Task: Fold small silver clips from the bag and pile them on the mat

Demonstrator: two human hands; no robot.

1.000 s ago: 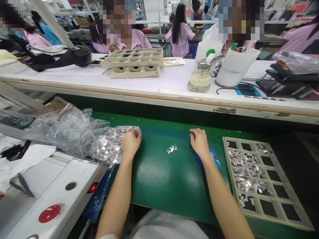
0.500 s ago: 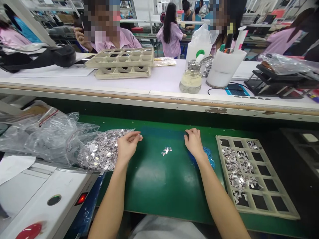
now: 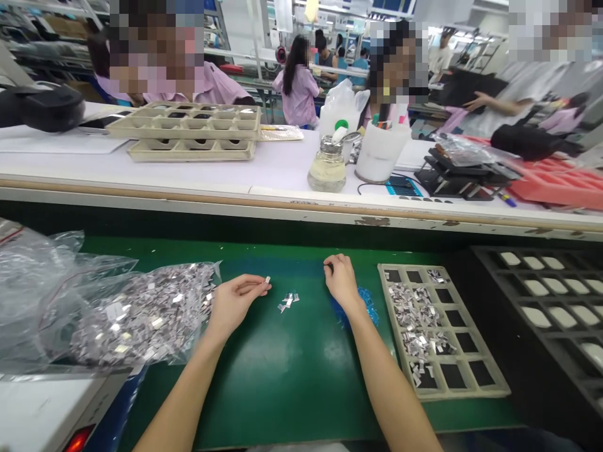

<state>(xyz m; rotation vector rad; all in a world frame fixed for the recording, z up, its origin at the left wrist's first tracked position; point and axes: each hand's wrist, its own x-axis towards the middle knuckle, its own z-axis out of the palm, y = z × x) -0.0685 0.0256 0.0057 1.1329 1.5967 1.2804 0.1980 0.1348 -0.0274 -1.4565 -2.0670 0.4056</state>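
My left hand (image 3: 235, 306) is closed in a pinch on a small silvery piece (image 3: 267, 280) at its fingertips. Beside it lies a clear plastic bag (image 3: 141, 307) full of many similar pieces. A few loose silvery pieces (image 3: 289, 301) rest on the green mat (image 3: 282, 370) between the hands. My right hand (image 3: 341, 279) has thumb and forefinger pressed together above the mat; I cannot make out what is in them. Under its wrist is a heap of blue bits (image 3: 367, 307). To its right stands a beige compartment tray (image 3: 450, 333), its left column holding many silvery pieces.
A black tray (image 3: 560, 295) with whitish parts is at the far right. A white machine with a red light (image 3: 80, 438) sits at lower left. The raised shelf (image 3: 273, 169) behind carries stacked trays (image 3: 188, 125), a glass jar (image 3: 327, 166) and a white cup (image 3: 381, 150). Co-workers are beyond.
My view has swung to the right, bringing more of the black tray in. A silvery piece now shows clearly at my left fingertips. The loose pieces on the mat stay put.
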